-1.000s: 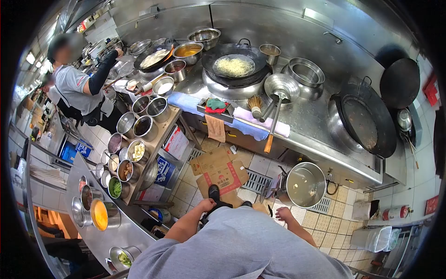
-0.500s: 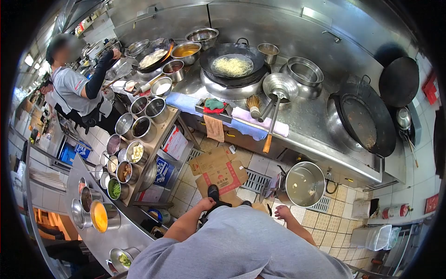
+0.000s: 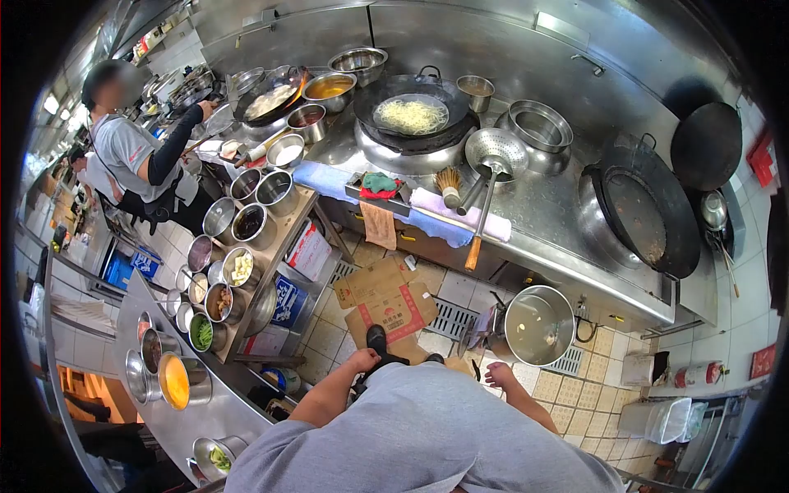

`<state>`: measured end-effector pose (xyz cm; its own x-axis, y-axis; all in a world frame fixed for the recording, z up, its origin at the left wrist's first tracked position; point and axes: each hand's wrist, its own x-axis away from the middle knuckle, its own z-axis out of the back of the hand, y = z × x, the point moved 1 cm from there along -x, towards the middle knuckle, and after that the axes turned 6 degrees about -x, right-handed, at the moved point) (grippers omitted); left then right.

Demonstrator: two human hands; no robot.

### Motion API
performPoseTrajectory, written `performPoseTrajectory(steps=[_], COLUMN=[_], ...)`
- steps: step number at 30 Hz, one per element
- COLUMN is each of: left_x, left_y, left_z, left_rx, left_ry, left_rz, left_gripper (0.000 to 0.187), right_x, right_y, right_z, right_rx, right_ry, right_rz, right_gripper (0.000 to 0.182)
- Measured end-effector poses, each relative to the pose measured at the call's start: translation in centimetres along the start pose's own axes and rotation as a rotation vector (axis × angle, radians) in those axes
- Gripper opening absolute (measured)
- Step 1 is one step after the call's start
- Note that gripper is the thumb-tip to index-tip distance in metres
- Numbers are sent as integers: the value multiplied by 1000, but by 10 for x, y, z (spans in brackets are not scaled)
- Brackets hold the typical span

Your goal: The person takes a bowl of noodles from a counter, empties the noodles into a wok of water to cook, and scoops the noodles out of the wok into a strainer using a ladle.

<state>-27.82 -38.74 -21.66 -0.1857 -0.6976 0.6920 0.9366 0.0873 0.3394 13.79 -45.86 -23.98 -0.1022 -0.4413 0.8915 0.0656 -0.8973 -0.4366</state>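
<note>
Pale-yellow thin strands (image 3: 411, 116) lie unmoved in a round black metal wok (image 3: 459, 105) as a co-worker's dark-sleeved arm (image 3: 175, 142) dips; your left hand (image 3: 363, 360) and right hand (image 3: 498, 375) hang half-curled, visibly empty.

Can't actually read any text here, tbh. The flattened brown cardboard sheet (image 3: 386, 306) on the floor has a red panel with characters, but they're too small. Same deal for the blue box with white markings (image 3: 289, 301), white-and-red carton (image 3: 309, 248) and grey short-sleeved shirt with red print (image 3: 125, 158).
</note>
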Motion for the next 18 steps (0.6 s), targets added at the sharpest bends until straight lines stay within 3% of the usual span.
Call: performPoseTrajectory(steps=[13,15,16,18], left_x=[5,3,2,2], left_y=[3,1,1,1], left_z=[2,0,0,0], left_rx=[16,13,21,27], left_ry=[28,44,28,23], left_rz=[1,-13,-11,-4], left_gripper=[31,32,32,33], right_x=[-1,2,2,-3], right_y=[5,4,5,7], right_z=[1,4,1,1], right_rx=[21,172,14,43], right_ry=[3,-143,-25,-4], right_rz=[12,113,47,43], right_gripper=[25,26,27,25])
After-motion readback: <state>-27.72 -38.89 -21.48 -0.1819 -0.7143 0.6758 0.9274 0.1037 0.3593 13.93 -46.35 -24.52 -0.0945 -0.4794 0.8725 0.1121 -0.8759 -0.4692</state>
